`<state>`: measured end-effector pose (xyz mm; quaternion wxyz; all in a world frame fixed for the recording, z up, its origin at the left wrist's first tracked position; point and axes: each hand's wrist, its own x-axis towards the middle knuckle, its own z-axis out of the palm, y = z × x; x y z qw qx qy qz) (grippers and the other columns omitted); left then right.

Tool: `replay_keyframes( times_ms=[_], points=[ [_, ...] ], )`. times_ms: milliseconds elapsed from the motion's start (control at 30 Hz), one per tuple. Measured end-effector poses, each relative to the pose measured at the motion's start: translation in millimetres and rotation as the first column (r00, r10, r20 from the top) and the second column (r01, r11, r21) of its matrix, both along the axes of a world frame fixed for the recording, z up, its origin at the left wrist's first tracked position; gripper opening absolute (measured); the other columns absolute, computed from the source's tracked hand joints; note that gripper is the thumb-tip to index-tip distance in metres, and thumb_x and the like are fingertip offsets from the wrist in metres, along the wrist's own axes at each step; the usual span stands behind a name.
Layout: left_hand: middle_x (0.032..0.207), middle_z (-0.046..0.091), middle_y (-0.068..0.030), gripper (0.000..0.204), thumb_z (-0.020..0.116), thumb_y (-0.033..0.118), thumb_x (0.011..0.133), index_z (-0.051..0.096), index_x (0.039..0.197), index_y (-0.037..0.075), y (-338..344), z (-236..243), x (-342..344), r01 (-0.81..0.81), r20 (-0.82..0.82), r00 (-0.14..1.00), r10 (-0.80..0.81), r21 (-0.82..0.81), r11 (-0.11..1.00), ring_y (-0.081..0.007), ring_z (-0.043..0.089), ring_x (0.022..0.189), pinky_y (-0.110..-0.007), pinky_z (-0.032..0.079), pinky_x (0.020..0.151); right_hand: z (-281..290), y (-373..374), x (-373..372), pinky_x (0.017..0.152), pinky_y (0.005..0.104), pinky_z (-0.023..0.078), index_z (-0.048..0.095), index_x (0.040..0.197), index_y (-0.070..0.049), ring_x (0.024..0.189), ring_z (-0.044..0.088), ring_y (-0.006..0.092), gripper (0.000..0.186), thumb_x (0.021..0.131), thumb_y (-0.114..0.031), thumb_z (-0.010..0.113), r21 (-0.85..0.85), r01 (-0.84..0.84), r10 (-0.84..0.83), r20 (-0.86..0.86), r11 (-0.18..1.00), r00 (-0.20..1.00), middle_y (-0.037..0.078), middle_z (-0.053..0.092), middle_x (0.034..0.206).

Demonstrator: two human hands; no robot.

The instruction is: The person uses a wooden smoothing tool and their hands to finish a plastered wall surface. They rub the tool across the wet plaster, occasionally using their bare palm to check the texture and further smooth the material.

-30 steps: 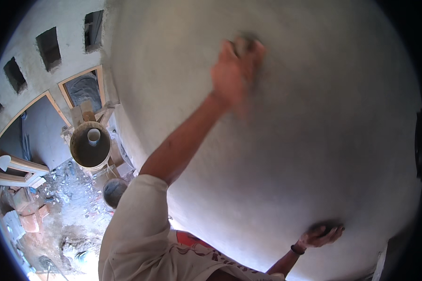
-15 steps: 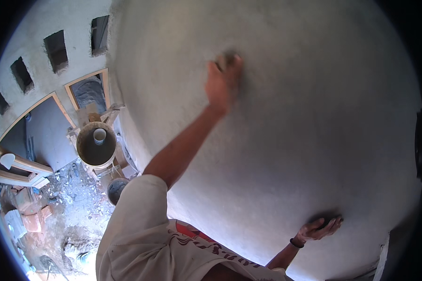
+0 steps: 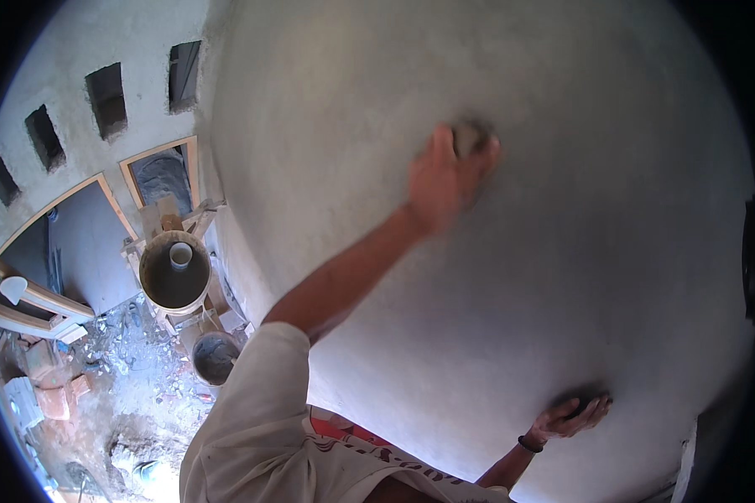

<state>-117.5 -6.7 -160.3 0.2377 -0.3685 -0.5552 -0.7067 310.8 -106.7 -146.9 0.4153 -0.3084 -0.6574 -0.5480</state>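
Observation:
Up on the grey plastered wall [image 3: 562,218], my left hand [image 3: 445,180] is closed around a small grey-brown sponge-like pad [image 3: 468,141]. It presses the pad to the plaster; blur and the fingers hide the pad's exact kind. Low at the right, my right hand [image 3: 566,417] rests against the same wall, a dark band at its wrist. Its fingers are stretched out and it shows no tool; the dark patch above it looks like shadow.
At left, a large bucket [image 3: 147,281] with a white cup [image 3: 180,255] inside stands on boards above a smaller bucket [image 3: 216,356]. Rubble and bricks [image 3: 54,402] litter the floor. Wooden frames [image 3: 195,172] and square wall openings [image 3: 106,101] lie beyond.
My left hand has slid right and slightly down across the plaster with the pad. The right hand stays at nearly the same spot. More of the smaller bucket shows.

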Motion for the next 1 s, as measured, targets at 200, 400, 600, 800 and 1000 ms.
replay_keyframes(
  times_ms=[200, 400, 600, 800, 1000],
  points=[
    [0.092, 0.053, -0.0064, 0.027, 0.063, 0.029, 0.093, 0.066, 0.12, 0.026, 25, -33, -69, 0.137, 0.298, 0.951, -0.084, -0.162, 0.977, -0.0249, 0.058, 0.077, -0.037, 0.05, 0.066, -3, 2, -7, 0.106, 0.0574, 0.035, 0.051, 0.13, 0.003, 0.13, 0.044, 0.042, 0.034, 0.099, -0.012, 0.047, -0.023, -0.015, 0.015, 0.013, 1.0, 1.0, 0.022, 0.053, 0.135],
    [0.09, 0.053, -0.0088, 0.032, 0.064, 0.032, 0.092, 0.063, 0.123, 0.024, -2, -12, -28, 0.026, -0.081, 0.996, -0.039, -0.165, 0.986, -0.0226, 0.059, 0.076, -0.033, 0.049, 0.067, 3, 3, 6, 0.106, 0.0573, 0.035, 0.053, 0.129, 0.003, 0.13, 0.045, 0.042, 0.034, 0.099, -0.012, 0.047, 0.02, 0.002, -0.002, -0.002, 1.0, 1.0, 0.022, 0.052, 0.135],
    [0.088, 0.054, -0.0108, 0.034, 0.069, 0.029, 0.088, 0.064, 0.121, 0.02, 14, -29, -57, 0.43, 0.69, 0.587, -0.424, 0.178, 0.885, -0.0228, 0.059, 0.076, -0.033, 0.049, 0.066, -1, -1, -8, 0.106, 0.0566, 0.036, 0.054, 0.127, 0.003, 0.13, 0.045, 0.0411, 0.034, 0.099, -0.014, 0.048, 0.003, -0.022, 0.022, 0.01, 1.0, 1.0, 0.022, 0.053, 0.135],
    [0.088, 0.052, -0.0133, 0.027, 0.067, 0.032, 0.087, 0.067, 0.114, 0.03, 5, -2, -6, 0.051, -0.203, 0.978, -0.057, -0.033, 0.998, -0.0254, 0.058, 0.076, -0.035, 0.049, 0.061, -5, 2, 3, 0.106, 0.057, 0.036, 0.055, 0.126, 0.003, 0.13, 0.045, 0.0412, 0.033, 0.099, -0.015, 0.048, 0.025, 0.052, -0.053, 0.006, 0.998, 0.999, 0.021, 0.054, 0.134],
    [0.087, 0.051, -0.0081, 0.027, 0.066, 0.035, 0.089, 0.065, 0.116, 0.031, 42, 59, -107, 0.23, 0.226, 0.942, -0.248, 0.105, 0.968, -0.0248, 0.057, 0.072, -0.035, 0.05, 0.065, -6, 3, -2, 0.106, 0.0576, 0.035, 0.055, 0.127, 0.004, 0.131, 0.044, 0.0425, 0.034, 0.099, -0.014, 0.048, -0.001, 0.07, -0.07, -0.015, 0.998, 0.997, 0.022, 0.053, 0.135]
  ],
)
